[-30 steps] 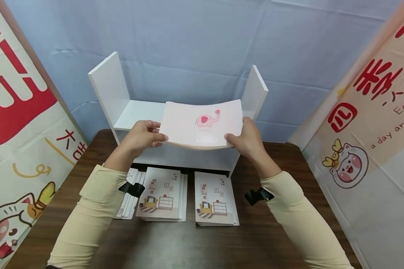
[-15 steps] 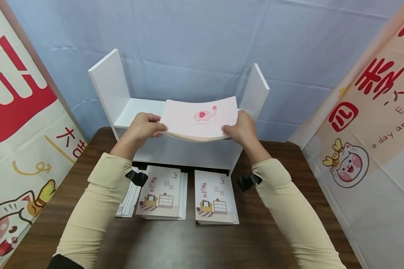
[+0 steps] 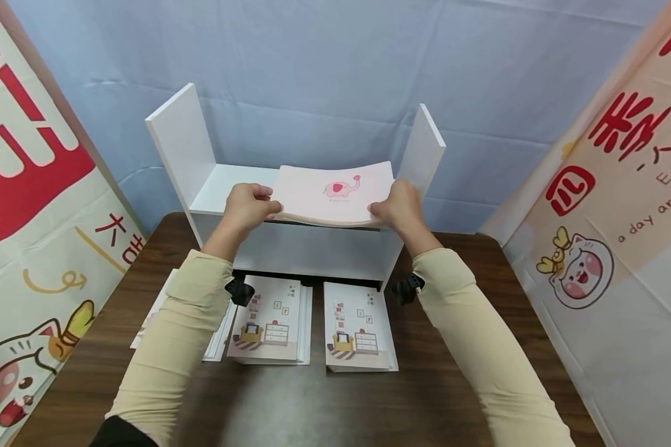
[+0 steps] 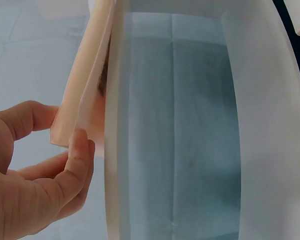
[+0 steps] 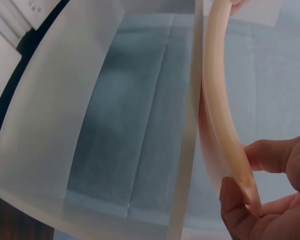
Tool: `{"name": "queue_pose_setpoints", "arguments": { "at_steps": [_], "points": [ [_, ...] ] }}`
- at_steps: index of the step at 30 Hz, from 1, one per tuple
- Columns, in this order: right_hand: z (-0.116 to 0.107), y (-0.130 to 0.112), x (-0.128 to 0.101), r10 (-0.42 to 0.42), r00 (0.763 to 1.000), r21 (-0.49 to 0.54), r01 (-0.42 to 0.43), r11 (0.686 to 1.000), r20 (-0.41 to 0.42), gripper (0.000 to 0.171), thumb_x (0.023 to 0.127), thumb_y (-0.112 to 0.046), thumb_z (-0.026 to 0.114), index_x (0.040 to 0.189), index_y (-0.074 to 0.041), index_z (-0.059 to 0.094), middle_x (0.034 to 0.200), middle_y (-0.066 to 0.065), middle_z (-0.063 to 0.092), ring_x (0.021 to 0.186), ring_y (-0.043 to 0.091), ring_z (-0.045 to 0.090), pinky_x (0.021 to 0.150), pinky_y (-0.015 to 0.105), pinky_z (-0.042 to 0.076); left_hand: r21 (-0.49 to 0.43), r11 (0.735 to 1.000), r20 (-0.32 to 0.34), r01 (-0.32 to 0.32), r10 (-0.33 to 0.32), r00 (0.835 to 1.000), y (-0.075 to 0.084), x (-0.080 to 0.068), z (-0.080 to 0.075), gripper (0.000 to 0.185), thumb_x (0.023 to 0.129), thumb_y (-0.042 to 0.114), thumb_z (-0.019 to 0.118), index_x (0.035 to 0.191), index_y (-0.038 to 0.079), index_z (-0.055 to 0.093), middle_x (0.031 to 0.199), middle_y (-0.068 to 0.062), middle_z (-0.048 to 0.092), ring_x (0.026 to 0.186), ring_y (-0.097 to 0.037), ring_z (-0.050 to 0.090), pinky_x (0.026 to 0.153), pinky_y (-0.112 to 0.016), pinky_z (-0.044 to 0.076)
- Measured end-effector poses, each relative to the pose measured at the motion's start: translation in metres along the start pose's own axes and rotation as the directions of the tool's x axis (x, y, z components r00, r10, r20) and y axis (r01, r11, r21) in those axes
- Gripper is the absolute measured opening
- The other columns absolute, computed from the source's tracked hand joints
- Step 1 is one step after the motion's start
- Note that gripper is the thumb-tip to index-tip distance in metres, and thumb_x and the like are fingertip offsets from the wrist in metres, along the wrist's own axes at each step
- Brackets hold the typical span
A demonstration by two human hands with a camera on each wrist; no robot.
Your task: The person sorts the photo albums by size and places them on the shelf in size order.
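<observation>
L hand (image 3: 248, 208) pinches L end of pink elephant-print bklt (image 3: 332, 195), which sags mid-span w/ its bulk over upper bd of wht shelf (image 3: 215, 189), contact unclear, & R hand (image 3: 399, 205) pinches its R end, thumb on top.

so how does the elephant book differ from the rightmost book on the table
The elephant book sags between the left hand and right hand; the rightmost book lies on the table. The elephant book shows one pink elephant, the rightmost book a furnished room. The elephant book's long side runs left to right, the rightmost book's front to back. Both have pale covers with printed pictures.
</observation>
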State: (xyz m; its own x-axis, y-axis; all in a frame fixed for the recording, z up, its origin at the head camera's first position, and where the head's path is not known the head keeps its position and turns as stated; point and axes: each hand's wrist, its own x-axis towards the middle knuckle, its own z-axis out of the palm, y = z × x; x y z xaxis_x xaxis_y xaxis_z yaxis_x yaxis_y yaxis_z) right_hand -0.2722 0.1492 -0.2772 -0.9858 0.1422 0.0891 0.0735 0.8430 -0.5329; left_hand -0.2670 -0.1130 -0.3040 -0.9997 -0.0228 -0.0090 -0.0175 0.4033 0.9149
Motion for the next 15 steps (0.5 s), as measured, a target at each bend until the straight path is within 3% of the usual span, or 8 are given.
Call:
{"name": "queue_pose_setpoints", "arguments": {
  "at_steps": [4, 9, 15],
  "points": [
    [0.002, -0.001, 0.006, -0.005, 1.000, -0.058, 0.004, 0.998, -0.014, 0.037, 0.078, -0.019, 0.070, 0.096, 0.011, 0.059, 0.089, 0.018, 0.056, 0.078, 0.028, 0.047, 0.071, 0.038, 0.044, 0.082, 0.996, -0.075, -0.023, 0.029, 0.997, 0.003, 0.001, 0.006, 0.036, 0.082, 0.008, 0.066, 0.116, -0.004, 0.060, 0.110, -0.017, 0.056, 0.088, -0.026, 0.061, 0.076, -0.033, 0.051],
    [0.007, 0.000, 0.011, -0.085, 0.995, -0.113, 0.078, 0.991, -0.060, 0.029, 0.077, -0.018, 0.069, 0.084, 0.010, 0.062, 0.084, 0.019, 0.058, 0.077, 0.030, 0.047, 0.075, 0.041, 0.043, 0.207, 0.976, -0.136, -0.071, 0.101, 0.986, 0.004, 0.003, 0.011, 0.027, 0.081, 0.011, 0.064, 0.106, -0.001, 0.065, 0.104, -0.015, 0.060, 0.093, -0.026, 0.054, 0.073, -0.037, 0.046],
    [0.014, 0.000, 0.013, -0.093, 0.992, -0.141, 0.081, 0.987, -0.081, 0.027, 0.079, -0.018, 0.068, 0.079, 0.009, 0.062, 0.086, 0.023, 0.060, 0.084, 0.034, 0.049, 0.080, 0.042, 0.040, 0.250, 0.963, -0.167, -0.100, 0.145, 0.975, 0.002, 0.008, 0.013, 0.025, 0.080, 0.010, 0.066, 0.102, 0.000, 0.066, 0.101, -0.015, 0.062, 0.092, -0.027, 0.056, 0.072, -0.039, 0.046]
  ]
}}
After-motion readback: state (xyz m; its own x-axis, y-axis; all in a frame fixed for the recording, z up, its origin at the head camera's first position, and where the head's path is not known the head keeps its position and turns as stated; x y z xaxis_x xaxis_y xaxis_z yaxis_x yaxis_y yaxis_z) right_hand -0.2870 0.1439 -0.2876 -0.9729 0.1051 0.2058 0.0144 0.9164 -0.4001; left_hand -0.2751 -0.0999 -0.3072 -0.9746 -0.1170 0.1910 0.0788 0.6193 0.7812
